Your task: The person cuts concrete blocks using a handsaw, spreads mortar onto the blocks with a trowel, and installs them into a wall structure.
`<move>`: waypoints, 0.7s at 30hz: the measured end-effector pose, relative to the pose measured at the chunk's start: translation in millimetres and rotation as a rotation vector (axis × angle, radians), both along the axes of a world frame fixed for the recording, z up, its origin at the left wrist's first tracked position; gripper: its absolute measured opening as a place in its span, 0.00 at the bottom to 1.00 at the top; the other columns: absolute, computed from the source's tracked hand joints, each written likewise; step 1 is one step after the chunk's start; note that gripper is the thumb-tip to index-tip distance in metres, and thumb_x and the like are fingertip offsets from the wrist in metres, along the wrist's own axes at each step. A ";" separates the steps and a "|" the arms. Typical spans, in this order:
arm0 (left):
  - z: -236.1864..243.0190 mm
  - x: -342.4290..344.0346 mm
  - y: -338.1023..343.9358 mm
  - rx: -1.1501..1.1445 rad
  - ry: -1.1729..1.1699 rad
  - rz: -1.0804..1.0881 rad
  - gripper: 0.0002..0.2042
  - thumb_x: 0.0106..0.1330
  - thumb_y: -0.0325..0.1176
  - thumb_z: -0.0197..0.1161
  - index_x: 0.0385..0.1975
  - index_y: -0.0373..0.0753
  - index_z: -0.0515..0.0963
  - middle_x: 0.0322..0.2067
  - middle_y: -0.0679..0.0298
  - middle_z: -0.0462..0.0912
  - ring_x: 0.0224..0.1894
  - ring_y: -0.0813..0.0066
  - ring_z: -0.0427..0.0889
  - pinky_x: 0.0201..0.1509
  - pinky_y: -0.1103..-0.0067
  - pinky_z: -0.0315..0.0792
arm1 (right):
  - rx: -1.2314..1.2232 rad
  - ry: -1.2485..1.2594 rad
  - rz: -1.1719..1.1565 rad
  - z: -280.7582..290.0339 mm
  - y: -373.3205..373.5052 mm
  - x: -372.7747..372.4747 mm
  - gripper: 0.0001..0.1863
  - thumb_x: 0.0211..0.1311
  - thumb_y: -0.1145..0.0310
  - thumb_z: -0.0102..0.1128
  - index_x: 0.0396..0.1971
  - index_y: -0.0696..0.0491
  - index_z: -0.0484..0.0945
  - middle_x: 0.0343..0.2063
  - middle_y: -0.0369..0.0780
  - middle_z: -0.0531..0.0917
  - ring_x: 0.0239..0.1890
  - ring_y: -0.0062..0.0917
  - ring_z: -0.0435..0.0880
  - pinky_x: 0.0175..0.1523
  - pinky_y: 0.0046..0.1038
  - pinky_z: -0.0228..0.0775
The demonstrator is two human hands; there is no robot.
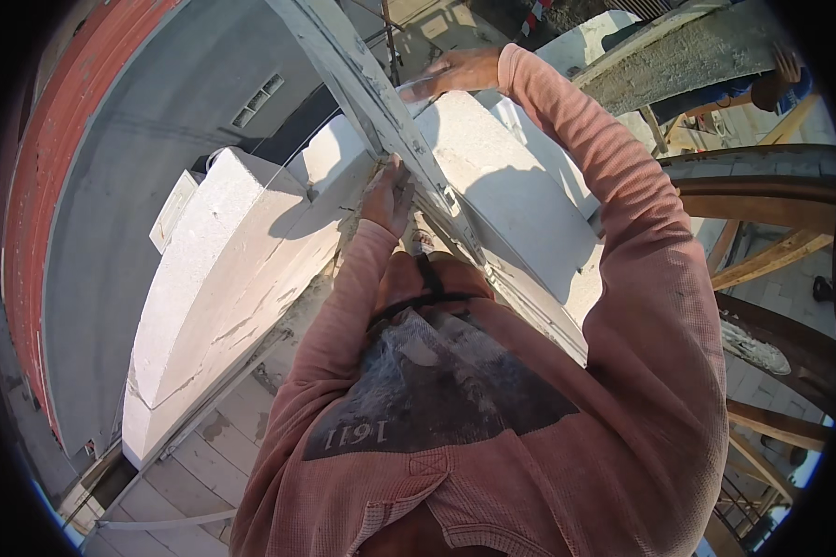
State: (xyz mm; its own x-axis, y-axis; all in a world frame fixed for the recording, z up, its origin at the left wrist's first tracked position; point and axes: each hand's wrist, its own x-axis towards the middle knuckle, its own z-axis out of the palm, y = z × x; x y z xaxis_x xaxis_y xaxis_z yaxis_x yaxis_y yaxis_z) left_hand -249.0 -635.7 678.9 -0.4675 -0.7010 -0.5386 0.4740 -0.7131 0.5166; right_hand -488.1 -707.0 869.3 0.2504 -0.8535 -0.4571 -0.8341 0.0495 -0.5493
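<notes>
My right hand [455,72] reaches around the far end of a large white block [511,176], its fingers curled over the top edge beside a long pale beam [372,97]. That arm bends around the block's right side. My left hand [386,200] is on the left of the beam, its fingers stretched upward against the beam's side; part of the fingers is shaded. The beam slants from the top of the view down to my waist. Left of it stands a white masonry wall of blocks [241,241] with a rough, cracked face.
A grey band with a red border [60,232] curves past the left, far below. Block paving [204,464] lies lower left. At right are curved brown beams [762,204] and wooden braces [771,258]. Another person's hand [788,67] touches a rough plank [678,60] at upper right.
</notes>
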 end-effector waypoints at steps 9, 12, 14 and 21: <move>8.0 11.3 -1.4 0.084 0.066 0.033 0.20 0.68 0.40 0.62 0.56 0.39 0.70 0.58 0.57 0.73 0.62 0.61 0.70 0.68 0.63 0.65 | -0.323 -0.179 -0.092 13.2 32.3 -14.7 0.40 0.62 0.30 0.50 0.60 0.50 0.79 0.61 0.46 0.78 0.63 0.38 0.75 0.70 0.32 0.60; 3.8 16.0 -2.4 0.088 0.153 0.006 0.20 0.68 0.40 0.62 0.56 0.39 0.71 0.59 0.58 0.73 0.64 0.63 0.69 0.68 0.64 0.64 | -0.342 -0.185 -0.098 25.8 55.5 13.8 0.31 0.69 0.41 0.51 0.58 0.49 0.80 0.58 0.46 0.80 0.58 0.39 0.80 0.64 0.32 0.68; 4.5 15.7 -4.1 0.068 0.038 -0.028 0.20 0.68 0.39 0.62 0.56 0.39 0.73 0.61 0.60 0.72 0.63 0.65 0.70 0.68 0.65 0.64 | -0.389 0.009 -0.021 33.0 61.3 25.1 0.28 0.70 0.44 0.50 0.58 0.48 0.79 0.57 0.47 0.81 0.58 0.41 0.79 0.64 0.34 0.68; 19.1 57.9 15.5 0.043 0.077 -0.270 0.28 0.67 0.42 0.61 0.65 0.39 0.66 0.67 0.61 0.68 0.68 0.65 0.65 0.71 0.65 0.58 | -0.792 0.195 -0.320 59.4 99.5 34.9 0.28 0.77 0.46 0.38 0.59 0.51 0.74 0.46 0.44 0.85 0.50 0.39 0.82 0.59 0.29 0.71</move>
